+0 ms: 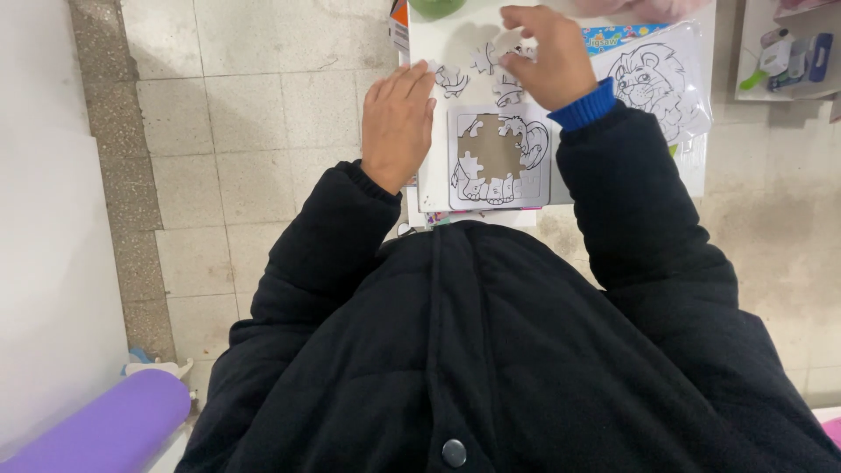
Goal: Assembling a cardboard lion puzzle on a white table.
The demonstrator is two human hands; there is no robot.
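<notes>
Black jacket [491,350] below; hands apart: left hand [399,123] flat, right hand [539,54] seemingly pinching puzzle piece [506,39].

Loose pieces [491,66] crowd the table [429,175]; floor [263,105] leftward seems open.

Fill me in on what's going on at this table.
A person in a black jacket is working on a jigsaw puzzle on a small white table. The frame shows an outlined elephant, with its edge pieces in and a brown gap in the middle. The right hand holds a loose piece above a few others lying beyond the frame. The left hand rests flat at the table's left edge. A packaged lion sheet lies to the right.
</notes>
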